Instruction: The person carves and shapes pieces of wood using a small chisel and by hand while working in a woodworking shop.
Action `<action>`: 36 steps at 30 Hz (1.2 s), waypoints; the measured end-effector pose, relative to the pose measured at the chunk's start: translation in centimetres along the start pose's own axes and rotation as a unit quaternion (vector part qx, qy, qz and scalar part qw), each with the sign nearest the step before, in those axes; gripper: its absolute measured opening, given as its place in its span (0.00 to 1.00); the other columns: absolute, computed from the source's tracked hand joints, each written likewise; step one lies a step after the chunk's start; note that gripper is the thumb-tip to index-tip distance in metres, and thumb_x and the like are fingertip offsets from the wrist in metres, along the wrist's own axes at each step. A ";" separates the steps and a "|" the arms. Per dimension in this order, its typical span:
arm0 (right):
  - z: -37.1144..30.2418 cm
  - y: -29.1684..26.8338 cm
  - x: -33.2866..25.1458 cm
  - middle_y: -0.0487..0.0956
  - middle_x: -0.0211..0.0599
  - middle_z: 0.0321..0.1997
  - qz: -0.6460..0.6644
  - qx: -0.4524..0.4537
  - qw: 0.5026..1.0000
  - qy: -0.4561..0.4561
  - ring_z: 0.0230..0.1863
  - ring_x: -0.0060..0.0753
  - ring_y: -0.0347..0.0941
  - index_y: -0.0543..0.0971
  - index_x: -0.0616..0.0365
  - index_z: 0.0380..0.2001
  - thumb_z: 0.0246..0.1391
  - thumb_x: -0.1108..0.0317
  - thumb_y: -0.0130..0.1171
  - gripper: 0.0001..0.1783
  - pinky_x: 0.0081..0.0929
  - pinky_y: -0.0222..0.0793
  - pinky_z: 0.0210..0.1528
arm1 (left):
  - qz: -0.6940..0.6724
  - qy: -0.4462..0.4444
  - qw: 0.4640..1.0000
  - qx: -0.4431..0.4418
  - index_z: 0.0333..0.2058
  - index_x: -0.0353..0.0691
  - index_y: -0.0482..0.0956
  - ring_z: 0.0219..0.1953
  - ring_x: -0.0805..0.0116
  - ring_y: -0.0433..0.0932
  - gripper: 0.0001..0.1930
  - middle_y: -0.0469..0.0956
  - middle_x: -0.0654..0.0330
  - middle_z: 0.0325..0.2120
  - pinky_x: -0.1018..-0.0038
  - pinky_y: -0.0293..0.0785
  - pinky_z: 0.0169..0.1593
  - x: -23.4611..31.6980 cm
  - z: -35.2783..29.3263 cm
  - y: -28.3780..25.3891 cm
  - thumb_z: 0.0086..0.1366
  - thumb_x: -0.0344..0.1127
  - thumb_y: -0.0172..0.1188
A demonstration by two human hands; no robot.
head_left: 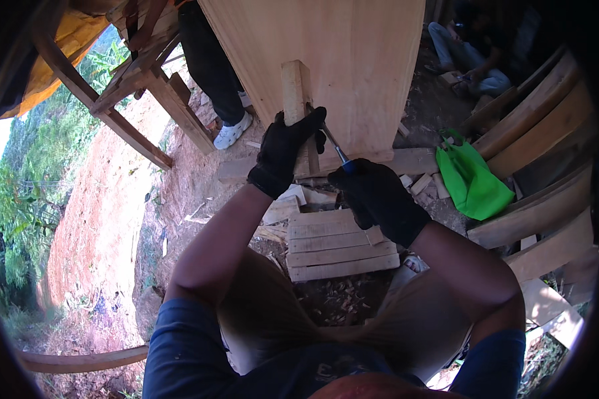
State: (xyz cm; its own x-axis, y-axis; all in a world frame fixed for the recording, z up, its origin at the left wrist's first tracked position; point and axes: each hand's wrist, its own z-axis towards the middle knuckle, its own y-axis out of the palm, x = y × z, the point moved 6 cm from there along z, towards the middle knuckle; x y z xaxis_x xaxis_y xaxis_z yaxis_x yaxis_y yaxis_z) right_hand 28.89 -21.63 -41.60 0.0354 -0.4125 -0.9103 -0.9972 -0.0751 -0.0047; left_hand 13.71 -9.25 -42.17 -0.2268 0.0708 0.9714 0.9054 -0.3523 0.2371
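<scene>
My left hand (288,147), in a black glove, is closed round a short squared wooden block (295,86) that stands up against a broad pale board (353,73). Its fingers reach over to the metal shaft of a slim blue-handled tool (337,150). My right hand (384,199), gloved in black too, is wrapped round that tool's handle, hiding most of it. The shaft slants up and left to the block's right side. Whether it is a chisel or a screwdriver I cannot tell, as the tip is not clear.
Below my hands lies a slatted wooden piece (339,246) among offcuts and shavings. A green bag (469,176) sits at right, beside stacked curved planks (539,133). A person in white shoes (233,133) stands near a wooden frame (140,76); another person (476,56) sits at far right.
</scene>
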 end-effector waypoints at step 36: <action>-1.8 -3.5 0.3 0.69 0.22 0.17 0.052 -0.094 0.993 -0.058 0.14 0.17 0.63 0.83 0.59 0.49 0.75 0.50 0.54 0.22 0.22 0.61 0.20 | -0.063 0.064 0.996 -0.020 0.49 0.30 0.75 0.34 0.56 0.85 0.15 0.82 0.50 0.33 0.60 0.85 0.43 0.0 -3.8 2.3 0.68 0.32 0.63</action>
State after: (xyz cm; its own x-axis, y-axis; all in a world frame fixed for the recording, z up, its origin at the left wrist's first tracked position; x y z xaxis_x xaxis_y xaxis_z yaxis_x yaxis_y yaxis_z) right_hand 32.52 -23.16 -41.11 -0.0855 -0.3210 -0.9432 -0.9648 -0.2095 0.1587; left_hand 14.42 -13.65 -41.71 -0.3844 -0.0016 0.9231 0.8523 -0.3849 0.3543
